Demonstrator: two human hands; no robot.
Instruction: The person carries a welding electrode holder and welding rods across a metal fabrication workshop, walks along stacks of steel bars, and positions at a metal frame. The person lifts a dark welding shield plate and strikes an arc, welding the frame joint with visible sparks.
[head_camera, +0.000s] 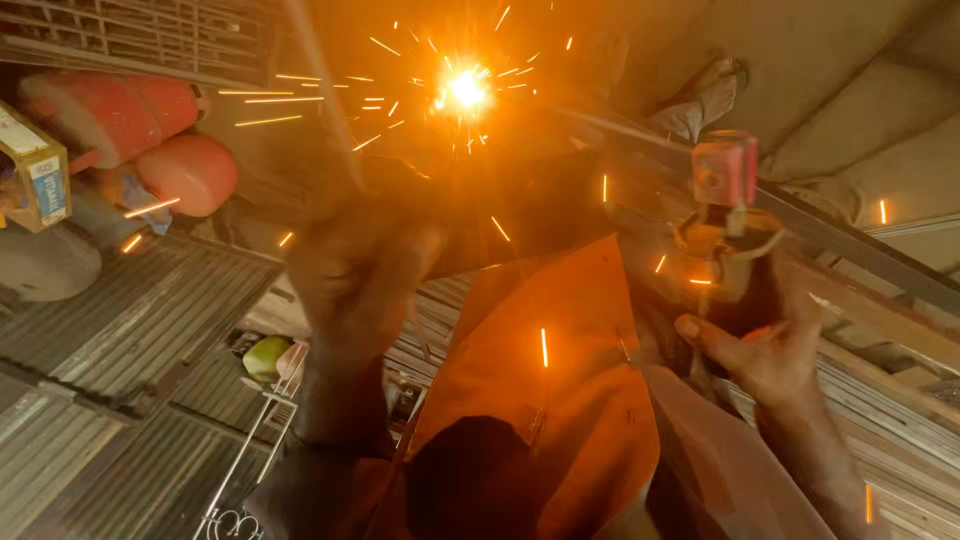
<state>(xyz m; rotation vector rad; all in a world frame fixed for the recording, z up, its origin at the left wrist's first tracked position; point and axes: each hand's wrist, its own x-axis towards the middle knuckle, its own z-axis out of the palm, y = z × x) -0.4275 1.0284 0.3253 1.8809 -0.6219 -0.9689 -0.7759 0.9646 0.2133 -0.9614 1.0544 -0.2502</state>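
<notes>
A bright welding arc (465, 90) burns at top centre and throws sparks outward. My left hand (350, 270) is blurred and curled below it, against the edge of a dark plate (530, 210). A thin rod (325, 100) runs up from the hand. What the hand grips is unclear. My right hand (765, 350) at the right is closed around a dark holder (725, 270) topped by a red block (725, 170). An orange sheet (540, 390) lies between my arms.
Two red rounded containers (150, 135) and a cardboard box (35, 165) sit at the upper left. Corrugated metal sheets (120, 330) cover the left. A long metal bar (850, 245) crosses the right. A green round object (265, 355) lies beside a wire frame (250, 450).
</notes>
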